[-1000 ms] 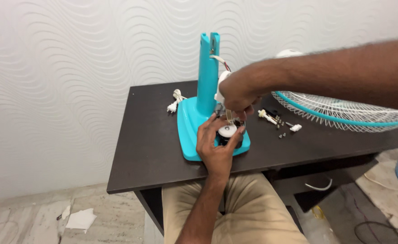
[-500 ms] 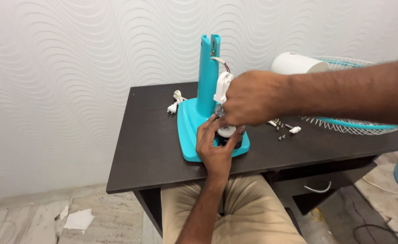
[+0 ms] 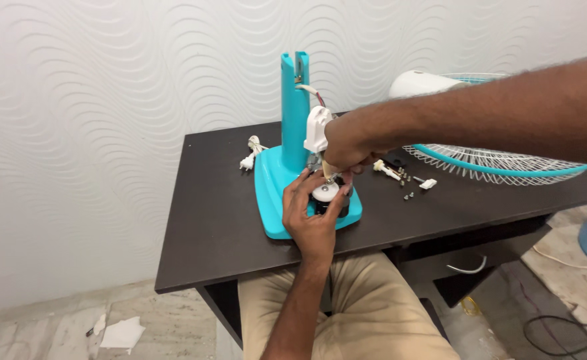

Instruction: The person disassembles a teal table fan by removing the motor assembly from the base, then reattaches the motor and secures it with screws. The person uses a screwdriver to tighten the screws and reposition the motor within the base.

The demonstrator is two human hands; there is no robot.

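Note:
A turquoise fan base (image 3: 271, 190) with an upright turquoise column (image 3: 295, 107) stands on the dark table (image 3: 200, 227). My left hand (image 3: 312, 215) grips a round black and white knob part (image 3: 325, 193) on the front of the base. My right hand (image 3: 344, 143) reaches in from the right and pinches a thin screwdriver-like tool (image 3: 329, 175) whose tip rests on that knob part. A white plastic piece (image 3: 316, 130) with wires sits against the column, just left of my right hand.
Small screws and a white clip (image 3: 413, 181) lie on the table right of the base. A white power plug (image 3: 249, 159) lies behind it. A wire fan guard with a white motor housing (image 3: 507, 163) rests at the right. Paper scraps lie on the floor.
My right hand has shifted a little over the knob part. The view has moved, so the white motor housing and fan guard show higher at the right. My left hand stays on the knob part.

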